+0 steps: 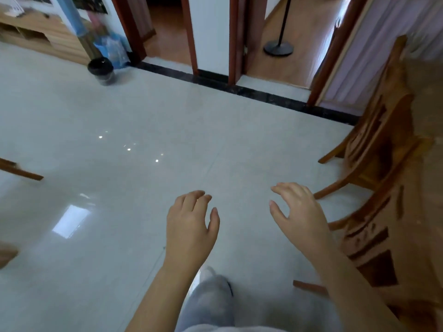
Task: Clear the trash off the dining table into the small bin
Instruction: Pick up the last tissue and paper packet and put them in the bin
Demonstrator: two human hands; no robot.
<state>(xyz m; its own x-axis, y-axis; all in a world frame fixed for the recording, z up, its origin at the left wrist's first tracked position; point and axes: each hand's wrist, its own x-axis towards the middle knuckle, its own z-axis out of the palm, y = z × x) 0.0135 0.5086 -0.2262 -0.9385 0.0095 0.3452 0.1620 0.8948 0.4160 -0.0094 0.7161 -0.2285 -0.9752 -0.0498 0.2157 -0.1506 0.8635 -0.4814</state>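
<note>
A small bin (100, 70) with a black liner stands on the floor at the far left, close to a wooden cabinet. My left hand (190, 226) hovers over the pale tiled floor in the lower middle, fingers relaxed and holding nothing. A little to its right my right hand (298, 212) is also held out with loosely spread fingers and nothing in it. Both hands are far from the bin. No dining table top or trash shows in this view.
Wooden chairs (383, 149) line the right side. A wooden cabinet (40, 34) stands at the far left behind the bin, with a blue plastic bag (112, 49) beside it. Two doorways open at the back; a black lamp base (278, 48) sits in the right one.
</note>
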